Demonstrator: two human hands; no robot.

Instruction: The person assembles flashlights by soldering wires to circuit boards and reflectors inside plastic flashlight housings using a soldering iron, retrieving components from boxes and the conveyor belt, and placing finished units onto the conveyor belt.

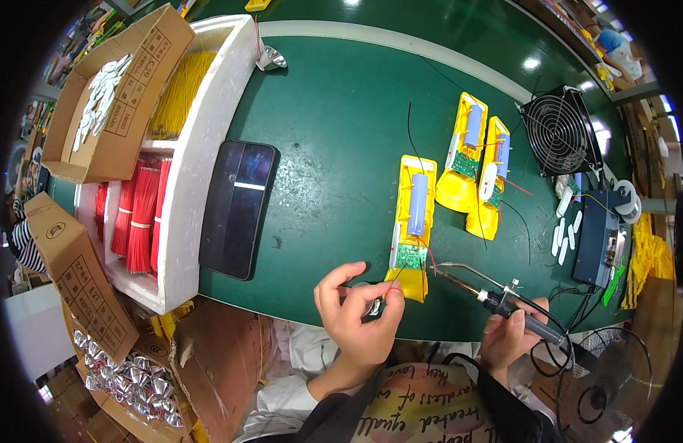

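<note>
My left hand point(360, 314) is closed, its thumb and index fingertips pinching a thin wire point(394, 289) at the lower end of the nearest yellow plastic housing point(429, 193). A shiny piece, partly hidden, shows beneath those fingers. My right hand point(507, 338) grips a soldering iron point(496, 303) with a curved metal solder-feed tube point(474, 270) fixed alongside. The iron's tip is just right of the green circuit board point(411, 257); I cannot tell whether they touch. Above the board, a blue cylindrical battery point(417, 205) lies in the housing.
Two more yellow housings point(450, 190) point(483, 220) lie farther right. Beyond them are a black fan point(563, 131), white strips point(561, 236), a blue-grey box point(597, 244) and a solder spool point(626, 201). A dark phone point(238, 210) lies left, beside a foam box point(197, 159) of wires.
</note>
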